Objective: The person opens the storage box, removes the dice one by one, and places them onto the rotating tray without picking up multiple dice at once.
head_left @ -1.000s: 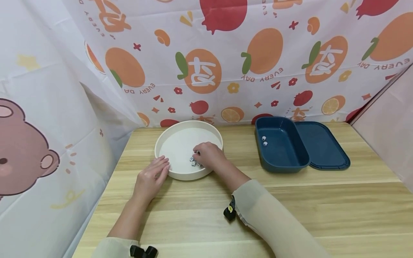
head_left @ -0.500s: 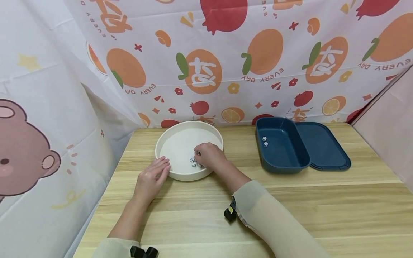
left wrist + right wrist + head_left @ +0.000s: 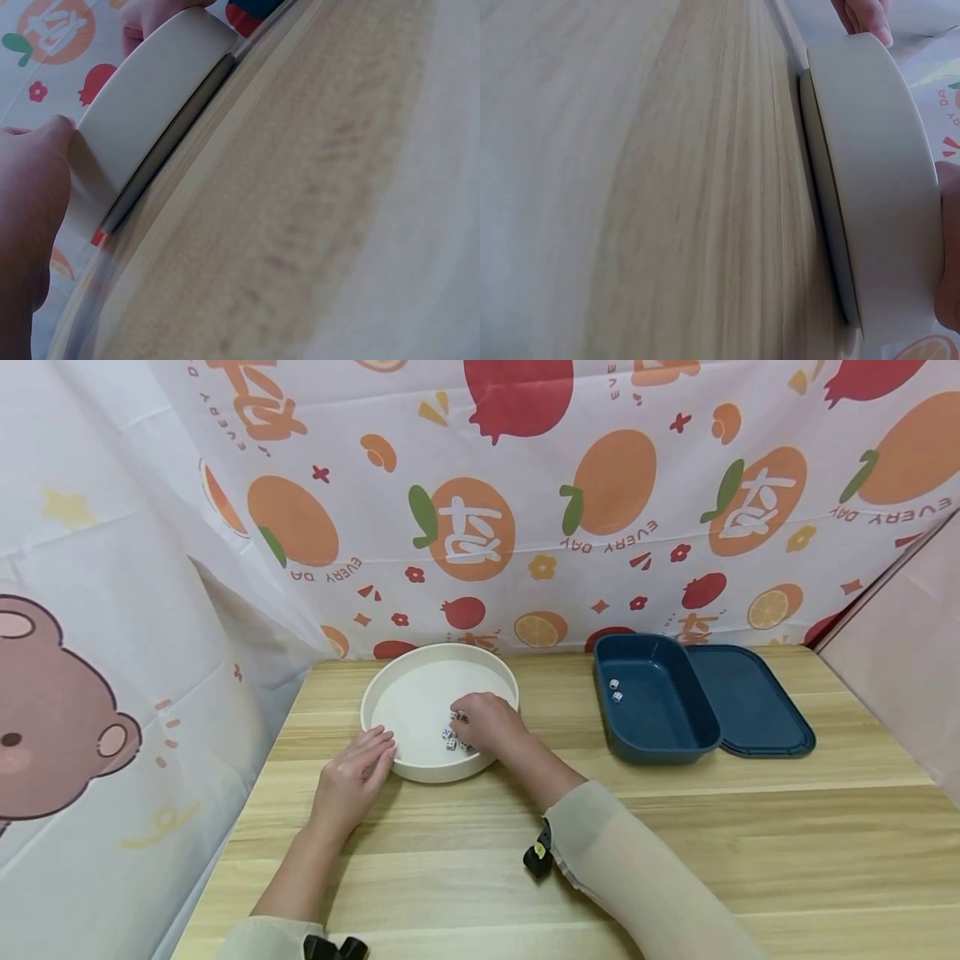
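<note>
My right hand [image 3: 491,724] reaches over the near right rim of a round cream tray [image 3: 408,702]. Its curled fingers and thumb pinch at small white dice [image 3: 459,716], partly hidden under the fingertips. More dice [image 3: 448,739] lie on the tray floor just below that hand. My left hand [image 3: 352,777] rests at the tray's front-left rim, fingers extended and overlapping the edge. In the left wrist view, the left thumb [image 3: 60,135] lies at the top of the tray wall [image 3: 150,90]. The right wrist view shows the right hand [image 3: 949,240] against the rim; its fingertips are hidden there.
Right of the tray stands a dark blue rectangular box [image 3: 660,710] with two dice [image 3: 616,691] inside. Its matching flat lid [image 3: 750,697] lies beside it on the wooden table [image 3: 450,860]. A fruit-print cloth [image 3: 540,585] hangs behind the table.
The right fingers have shifted slightly over the dice, and a little more of the dice shows at the fingertips. The left hand has stayed at the tray rim.
</note>
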### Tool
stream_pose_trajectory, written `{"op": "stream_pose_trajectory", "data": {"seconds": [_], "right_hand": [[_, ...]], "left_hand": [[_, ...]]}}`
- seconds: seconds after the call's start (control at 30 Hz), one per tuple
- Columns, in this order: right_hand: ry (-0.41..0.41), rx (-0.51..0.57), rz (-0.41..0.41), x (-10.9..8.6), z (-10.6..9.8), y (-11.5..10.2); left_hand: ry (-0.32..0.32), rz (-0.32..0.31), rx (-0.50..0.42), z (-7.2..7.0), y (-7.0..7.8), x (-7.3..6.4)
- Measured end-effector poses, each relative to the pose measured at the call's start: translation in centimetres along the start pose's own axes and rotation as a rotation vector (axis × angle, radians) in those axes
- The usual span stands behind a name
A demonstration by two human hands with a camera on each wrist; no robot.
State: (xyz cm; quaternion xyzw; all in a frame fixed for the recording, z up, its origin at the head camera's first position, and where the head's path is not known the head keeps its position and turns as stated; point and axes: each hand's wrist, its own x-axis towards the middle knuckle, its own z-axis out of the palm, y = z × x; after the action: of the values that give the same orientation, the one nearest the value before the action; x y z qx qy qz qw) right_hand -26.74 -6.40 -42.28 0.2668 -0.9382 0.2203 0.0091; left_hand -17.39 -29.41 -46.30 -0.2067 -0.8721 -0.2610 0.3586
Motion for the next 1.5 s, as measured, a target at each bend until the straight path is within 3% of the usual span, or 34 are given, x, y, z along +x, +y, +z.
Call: {"op": "stream_pose_trajectory", "data": {"seconds": [0.17,0.37,0.7,0.9,1.07,1.23,1.5], "right_hand": [[0.077,-0.007,-0.043,-0.6,-0.8,0.5],[0.213,-0.014,-0.077,-1.5,-3.3,2.6],[0.307,0.101,0.125,-4.0,-9.5,10.2],[0.221,0.167,0.309,-5.8,-11.7,16.1],[0.074,0.153,0.437,-6.8,-11.5,19.9],[-0.055,0.132,0.484,-7.0,-10.6,21.1],[-0.090,0.012,0.455,-6.7,-9.8,20.7]], "left_hand": [[-0.003,0.000,0.001,0.0,0.0,0.0],[-0.008,-0.013,0.008,0.0,-0.1,0.1],[-0.015,-0.026,0.008,0.1,-0.1,0.2],[-0.010,-0.022,0.002,0.2,-0.2,0.3],[-0.015,-0.029,-0.001,0.3,-0.4,0.3],[-0.015,-0.025,-0.007,0.4,-0.5,0.2],[-0.011,-0.009,-0.007,0.5,-0.7,0.5]]}}
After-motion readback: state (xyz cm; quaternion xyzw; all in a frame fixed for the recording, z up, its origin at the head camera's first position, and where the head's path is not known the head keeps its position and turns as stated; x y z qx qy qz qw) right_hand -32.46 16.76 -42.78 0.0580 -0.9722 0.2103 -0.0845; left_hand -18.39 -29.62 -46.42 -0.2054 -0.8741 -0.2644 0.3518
